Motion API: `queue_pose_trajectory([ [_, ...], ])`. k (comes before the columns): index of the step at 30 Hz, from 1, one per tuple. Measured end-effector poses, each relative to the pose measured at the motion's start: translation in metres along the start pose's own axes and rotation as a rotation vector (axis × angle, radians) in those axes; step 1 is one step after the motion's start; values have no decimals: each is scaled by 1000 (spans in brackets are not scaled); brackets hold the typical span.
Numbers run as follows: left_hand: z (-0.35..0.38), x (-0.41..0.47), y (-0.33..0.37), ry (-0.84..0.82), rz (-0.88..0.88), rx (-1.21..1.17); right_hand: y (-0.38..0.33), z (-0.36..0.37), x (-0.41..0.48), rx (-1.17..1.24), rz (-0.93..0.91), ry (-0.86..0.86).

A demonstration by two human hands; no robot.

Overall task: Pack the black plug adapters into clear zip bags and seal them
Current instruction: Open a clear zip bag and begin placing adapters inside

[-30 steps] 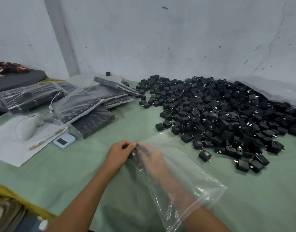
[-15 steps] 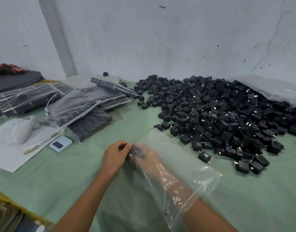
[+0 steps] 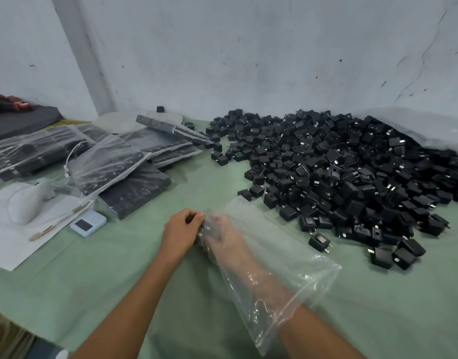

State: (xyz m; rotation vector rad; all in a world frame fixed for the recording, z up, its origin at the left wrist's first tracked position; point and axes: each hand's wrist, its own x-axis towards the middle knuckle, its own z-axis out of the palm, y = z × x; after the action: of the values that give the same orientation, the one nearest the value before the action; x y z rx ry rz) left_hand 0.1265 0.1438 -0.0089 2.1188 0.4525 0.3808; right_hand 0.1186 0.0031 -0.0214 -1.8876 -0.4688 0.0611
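Little changed: right hand (image 3: 220, 234) still deep inside bag (image 3: 287, 250), grip unclear through plastic; left hand (image 3: 181, 230) fingers curled, pinching bag end. Filling barely begun.

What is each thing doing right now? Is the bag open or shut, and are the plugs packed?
Clear bag: open at the near end, right arm inside.
Left hand: grips the bag's far end from outside.
Right hand: deep inside the bag; grip unclear.
Plug pile: loose, unpacked.
Filled bags: packed, lying stacked at left.
White gadget: screen dark.
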Motion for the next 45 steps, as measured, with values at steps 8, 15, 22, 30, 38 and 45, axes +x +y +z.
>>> queue_pose_trajectory([
  [8, 0, -2, -1, -1, 6, 36, -11, -5, -2, 61, 109, -114],
  [15, 3, -4, 2, -5, -29, 68, -22, -15, 5, -278, 124, -204],
  [22, 0, -6, 3, -7, -22, -20, -23, -46, -30, -123, 177, -260],
  [30, 2, -5, -6, 17, 29, -43, -23, -206, -155, 66, 380, -313],
  [38, 5, -5, -5, 16, 32, -21, -7, -235, -81, -594, 331, 183],
  [45, 3, -7, -3, 8, 32, -18, 22, -214, -58, -686, 428, 67],
])
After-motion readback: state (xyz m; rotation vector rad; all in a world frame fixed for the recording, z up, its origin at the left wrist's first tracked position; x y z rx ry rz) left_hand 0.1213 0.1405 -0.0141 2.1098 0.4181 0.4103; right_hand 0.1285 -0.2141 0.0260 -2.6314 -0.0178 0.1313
